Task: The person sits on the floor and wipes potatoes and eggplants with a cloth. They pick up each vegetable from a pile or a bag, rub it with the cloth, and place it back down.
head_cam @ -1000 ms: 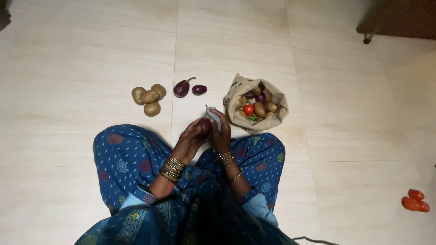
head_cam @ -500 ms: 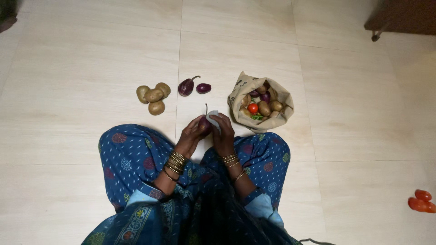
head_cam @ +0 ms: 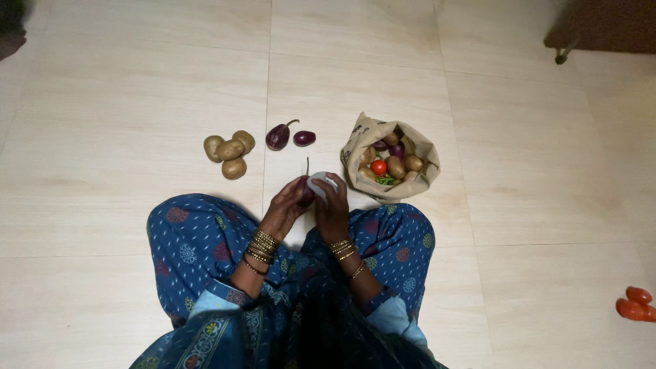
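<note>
I sit cross-legged on a tiled floor in blue patterned clothes. My left hand holds a small purple eggplant, stem pointing up. Pressed against that eggplant is a small grey cloth held in my right hand. Both hands meet in front of my knees. Just right of them stands an open brown paper bag holding potatoes, eggplants, a red tomato and something green.
On the floor ahead lie two purple eggplants and, left of them, a cluster of several potatoes. Red tomatoes lie at the far right edge. A dark furniture leg shows at the top right.
The eggplant has been turned in my hands so its stem points up, and the cloth has shifted over its side. The camera view drifted slightly.
</note>
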